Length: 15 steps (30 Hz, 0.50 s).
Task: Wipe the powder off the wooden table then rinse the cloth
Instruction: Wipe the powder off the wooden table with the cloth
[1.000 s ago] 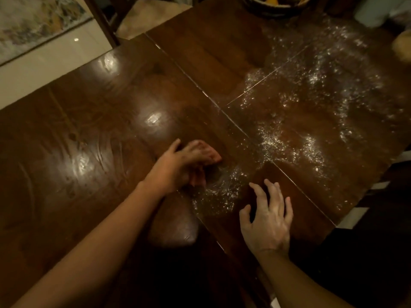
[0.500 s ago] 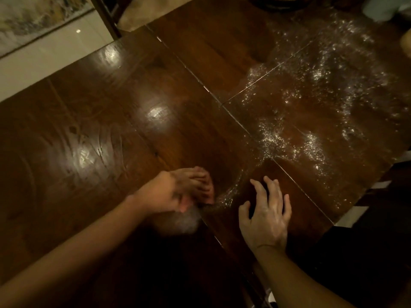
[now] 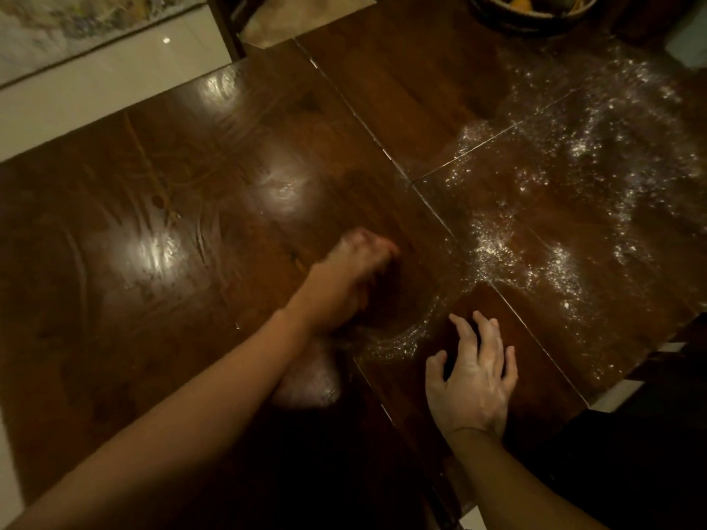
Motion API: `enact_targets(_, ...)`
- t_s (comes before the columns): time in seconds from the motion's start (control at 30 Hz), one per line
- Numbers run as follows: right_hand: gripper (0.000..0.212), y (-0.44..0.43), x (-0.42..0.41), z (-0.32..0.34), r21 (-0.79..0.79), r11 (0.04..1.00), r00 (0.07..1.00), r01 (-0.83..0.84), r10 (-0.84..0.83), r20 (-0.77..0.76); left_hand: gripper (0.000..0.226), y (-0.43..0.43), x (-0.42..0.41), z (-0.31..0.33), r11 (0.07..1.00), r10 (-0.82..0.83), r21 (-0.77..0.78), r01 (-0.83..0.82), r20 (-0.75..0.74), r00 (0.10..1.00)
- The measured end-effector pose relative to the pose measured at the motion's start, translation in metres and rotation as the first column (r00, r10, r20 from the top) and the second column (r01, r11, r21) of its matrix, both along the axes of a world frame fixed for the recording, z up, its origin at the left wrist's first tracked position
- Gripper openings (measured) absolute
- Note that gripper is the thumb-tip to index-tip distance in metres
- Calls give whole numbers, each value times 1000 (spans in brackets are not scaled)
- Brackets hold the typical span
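**Wiping a powdered wooden table**

The table (image 3: 191, 193) is dark, glossy wood made of flat panels. Thin straight seams run between them, and three soft patches of reflected light sit on its left half. White powder (image 3: 535, 223) covers the right half in grainy, uneven speckles. It is thickest along the seams and thins into a haze toward the far corner. A narrow curved ridge of powder (image 3: 401, 340) lies near the front edge, between the two hands.

The left hand (image 3: 344, 277) is on the table just left of that ridge and is blurred by motion. A pinkish smear at its fingertips looks like the cloth (image 3: 369, 244), pressed to the wood on the powder-free side. The blur hides whether the fingers are curled round it or lie flat on it, so I cannot tell the grip.

The right hand (image 3: 472, 380) rests on the front panel with its fingers spread apart and slightly bent. Its fingertips touch the wood and it holds nothing.

Under the left forearm is a pale rounded patch (image 3: 310, 388) that is too dim to identify. One dark round bowl (image 3: 535, 22) stands at the far edge, cut off by the frame, and its contents are unclear. Pale floor (image 3: 95, 89) shows beyond the table on the left.
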State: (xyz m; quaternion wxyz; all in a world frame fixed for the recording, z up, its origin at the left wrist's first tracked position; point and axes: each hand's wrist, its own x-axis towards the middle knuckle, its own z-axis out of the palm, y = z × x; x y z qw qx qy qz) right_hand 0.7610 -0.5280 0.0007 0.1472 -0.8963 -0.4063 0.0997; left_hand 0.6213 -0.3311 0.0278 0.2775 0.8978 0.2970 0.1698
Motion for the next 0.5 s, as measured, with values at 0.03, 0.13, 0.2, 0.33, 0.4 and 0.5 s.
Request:
enact_targets(0.03, 58, 0, 1, 0, 1, 1000, 1000, -1, 1, -6, 48, -17, -11, 4, 989, -145, -41, 144, 0, 989)
enact_targets(0.13, 57, 0, 1, 1, -9, 1000, 1000, -1, 1, -9, 34, -55, -72, 5, 914, -400, -85, 397, -23, 916)
enact_targets(0.2, 57, 0, 1, 1, -14, 1000, 1000, -4, 4, -8, 27, -55, -122, -1, 919, -393, -63, 388, -87, 916)
enact_targets(0.33, 57, -1, 2, 0, -7, 1000, 1000, -17, 17, -6, 58, -27, -156, -5, 993, 94, -67, -101, -104, 990)
enact_targets(0.4, 57, -1, 2, 0, -7, 1000, 1000, -11, 11, -3, 58, -25, -124, -1, 874, 471, -86, -479, -99, 877)
enact_targets(0.5, 57, -1, 1, 0, -5, 1000, 1000, -9, 9, -12, 57, -34, -62, -9, 786, 609, -48, -617, -116, 785)
